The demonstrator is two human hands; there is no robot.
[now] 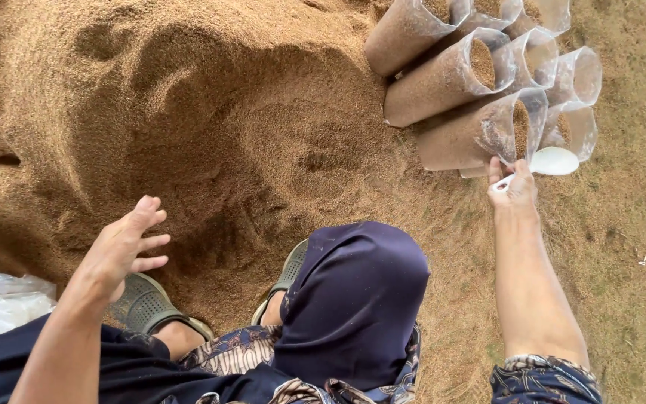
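One white scoop [553, 161] in right hand [514, 187], handle mostly hidden.

The sawdust heap [248, 120] is golden brown, darker in its hollows. The filled bags [450, 78] at far right are clear plastic over tan filling. A white scoop [551, 161] lies beside them. The sandals [147, 307] are grey-green, the headscarf [353, 299] dark navy, the sleeve [543, 381] blue with a pale batik pattern.

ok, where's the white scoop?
Head view, upper right: the white scoop is in the right hand, beside the filled plastic bags.
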